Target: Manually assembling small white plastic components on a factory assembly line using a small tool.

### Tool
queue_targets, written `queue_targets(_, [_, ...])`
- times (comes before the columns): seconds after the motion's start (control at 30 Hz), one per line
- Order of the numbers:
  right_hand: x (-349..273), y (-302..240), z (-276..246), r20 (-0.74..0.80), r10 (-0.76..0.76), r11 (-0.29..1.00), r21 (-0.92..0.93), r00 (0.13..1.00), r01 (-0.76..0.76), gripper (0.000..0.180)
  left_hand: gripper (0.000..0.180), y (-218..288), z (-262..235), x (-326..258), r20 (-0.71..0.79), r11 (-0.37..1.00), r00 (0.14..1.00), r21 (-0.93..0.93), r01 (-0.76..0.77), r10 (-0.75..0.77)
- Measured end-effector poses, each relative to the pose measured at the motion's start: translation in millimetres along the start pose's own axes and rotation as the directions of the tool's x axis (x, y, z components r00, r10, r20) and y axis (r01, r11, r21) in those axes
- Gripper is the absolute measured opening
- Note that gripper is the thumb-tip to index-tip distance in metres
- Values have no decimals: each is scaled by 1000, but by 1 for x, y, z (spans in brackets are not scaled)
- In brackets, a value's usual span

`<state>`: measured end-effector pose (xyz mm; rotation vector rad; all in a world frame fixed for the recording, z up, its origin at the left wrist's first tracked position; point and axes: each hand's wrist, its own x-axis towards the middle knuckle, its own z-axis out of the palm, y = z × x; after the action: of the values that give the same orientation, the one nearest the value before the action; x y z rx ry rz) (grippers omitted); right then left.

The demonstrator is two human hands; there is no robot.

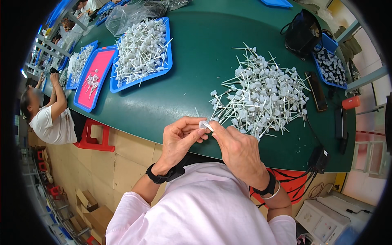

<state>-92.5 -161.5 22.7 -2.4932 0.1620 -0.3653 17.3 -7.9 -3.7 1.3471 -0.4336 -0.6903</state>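
A small white plastic piece with a short stem [203, 124] is held between my two hands at the table's near edge. My left hand [182, 134] pinches its wider head with thumb and fingers. My right hand [239, 149] grips the stem end with thumb and forefinger. Just beyond and to the right of my hands spreads a heap of similar white pieces [261, 92] with thin stems, lying loose on the green table [196, 69]. The fine detail of the held piece is partly covered by my fingers.
At the left stand a blue tray [170, 61] piled with white pieces and a blue tray with a pink bottom [96, 65] holding a few. A phone [316, 92], black bag [301, 34] and cable box [319, 159] lie right. A co-worker [55, 112] sits far left by a red stool [96, 139].
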Motion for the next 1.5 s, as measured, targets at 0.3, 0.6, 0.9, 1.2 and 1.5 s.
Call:
queue_targets(0.3, [-1,0,0,5,3,1000,4,1000,-3,34,26,-1,2,0,-15,1000,1000,4,0,0])
queue_targets(0.6, [-2,0,0,-32,-76,993,-96,997,73,35,26,0,3,0,-12,1000,1000,17,0,1])
queue_targets(0.9, [1,5,-4,-5,-83,997,1,997,83,31,25,1,6,-1,-20,1000,1000,22,-5,5])
queue_targets(1.2, [8,12,-7,40,-69,976,208,997,59,17,26,-1,2,-1,3,999,1000,50,-18,18])
queue_targets(1.5, [15,17,-17,225,36,922,368,974,-119,16,26,-1,2,-1,12,998,1000,63,-25,24])
